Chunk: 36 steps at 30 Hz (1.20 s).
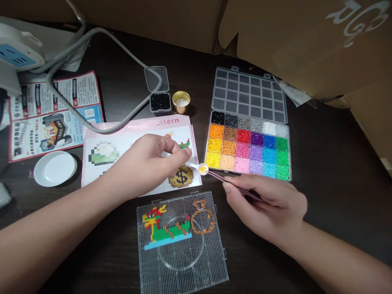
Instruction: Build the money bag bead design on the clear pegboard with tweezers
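My left hand (153,161) is closed on the handle of a small white spoon (203,169), which carries a few yellow-orange beads in its bowl. In my right hand (269,208) is a pair of pink tweezers (237,187), their tips at the spoon's edge; whether they pinch a bead is too small to tell. Below lies a clear pegboard (183,269) bearing a bead dragon boat (170,230) and a brown bead outline (203,220) with some orange beads inside. Under my left hand is the printed pattern sheet (98,139), partly covered, with a gold dollar coin picture (181,176).
A lidded bead box (249,147) with many colours stands open behind my right hand. Farther back are a small box of black beads (160,102) and a gold cup (181,101). A white dish (55,168), leaflet (58,118), grey cable (122,122) and power strip (20,53) lie left.
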Each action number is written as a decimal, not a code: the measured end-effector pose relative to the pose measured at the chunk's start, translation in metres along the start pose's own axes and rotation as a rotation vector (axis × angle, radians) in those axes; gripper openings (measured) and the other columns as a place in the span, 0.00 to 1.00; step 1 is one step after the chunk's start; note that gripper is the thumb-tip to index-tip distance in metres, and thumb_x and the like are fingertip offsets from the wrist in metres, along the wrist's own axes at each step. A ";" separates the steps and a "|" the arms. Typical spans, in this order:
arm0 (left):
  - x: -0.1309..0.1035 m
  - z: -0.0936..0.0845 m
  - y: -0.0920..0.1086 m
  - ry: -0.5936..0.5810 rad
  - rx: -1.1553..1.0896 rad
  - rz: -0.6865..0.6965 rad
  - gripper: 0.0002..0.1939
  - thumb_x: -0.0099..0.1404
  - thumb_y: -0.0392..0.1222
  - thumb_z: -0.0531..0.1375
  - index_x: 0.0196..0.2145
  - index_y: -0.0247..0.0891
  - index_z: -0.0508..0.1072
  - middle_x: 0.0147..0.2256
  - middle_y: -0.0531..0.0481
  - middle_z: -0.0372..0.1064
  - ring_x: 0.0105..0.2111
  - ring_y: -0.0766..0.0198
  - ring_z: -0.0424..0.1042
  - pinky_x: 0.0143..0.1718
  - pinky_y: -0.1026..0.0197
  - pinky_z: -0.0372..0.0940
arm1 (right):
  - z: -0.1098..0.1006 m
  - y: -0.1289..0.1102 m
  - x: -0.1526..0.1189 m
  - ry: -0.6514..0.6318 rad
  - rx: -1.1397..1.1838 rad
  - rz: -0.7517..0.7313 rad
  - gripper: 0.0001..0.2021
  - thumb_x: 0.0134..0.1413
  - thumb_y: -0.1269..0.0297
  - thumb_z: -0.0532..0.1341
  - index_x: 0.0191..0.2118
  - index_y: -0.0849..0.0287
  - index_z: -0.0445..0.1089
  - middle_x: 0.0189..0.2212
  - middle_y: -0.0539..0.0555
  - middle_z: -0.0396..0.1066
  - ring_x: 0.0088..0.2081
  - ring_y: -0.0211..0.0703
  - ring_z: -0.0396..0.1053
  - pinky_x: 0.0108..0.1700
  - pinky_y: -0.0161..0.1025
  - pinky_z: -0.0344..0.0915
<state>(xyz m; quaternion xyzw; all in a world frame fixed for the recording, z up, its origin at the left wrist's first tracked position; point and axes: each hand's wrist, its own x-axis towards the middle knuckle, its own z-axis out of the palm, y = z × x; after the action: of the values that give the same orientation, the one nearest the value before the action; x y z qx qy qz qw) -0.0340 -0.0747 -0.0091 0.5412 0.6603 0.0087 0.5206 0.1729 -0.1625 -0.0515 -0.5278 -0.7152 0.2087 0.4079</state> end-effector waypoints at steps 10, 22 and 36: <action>0.003 0.000 -0.005 -0.015 -0.022 0.068 0.17 0.61 0.49 0.59 0.19 0.37 0.68 0.09 0.59 0.52 0.09 0.77 0.49 0.10 0.70 0.43 | -0.007 0.006 -0.004 0.029 -0.044 0.102 0.08 0.49 0.75 0.67 0.35 0.57 0.75 0.22 0.46 0.73 0.21 0.31 0.65 0.22 0.30 0.61; 0.003 -0.001 -0.002 -0.003 -0.004 -0.030 0.19 0.60 0.50 0.61 0.17 0.37 0.66 0.08 0.58 0.51 0.09 0.76 0.50 0.10 0.72 0.44 | -0.005 0.008 -0.001 0.021 -0.122 0.134 0.05 0.49 0.75 0.67 0.31 0.58 0.74 0.18 0.43 0.68 0.20 0.28 0.61 0.23 0.28 0.60; 0.000 -0.001 -0.001 -0.024 -0.029 -0.018 0.17 0.61 0.49 0.60 0.19 0.38 0.66 0.10 0.59 0.53 0.09 0.76 0.52 0.10 0.70 0.45 | -0.004 0.004 0.001 0.005 -0.166 0.138 0.03 0.52 0.71 0.65 0.30 0.56 0.73 0.16 0.44 0.66 0.18 0.31 0.61 0.21 0.31 0.60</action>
<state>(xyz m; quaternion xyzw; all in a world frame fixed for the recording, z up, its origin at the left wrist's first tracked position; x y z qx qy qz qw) -0.0354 -0.0743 -0.0086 0.5276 0.6588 0.0072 0.5363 0.1782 -0.1603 -0.0520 -0.6082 -0.6910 0.1749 0.3492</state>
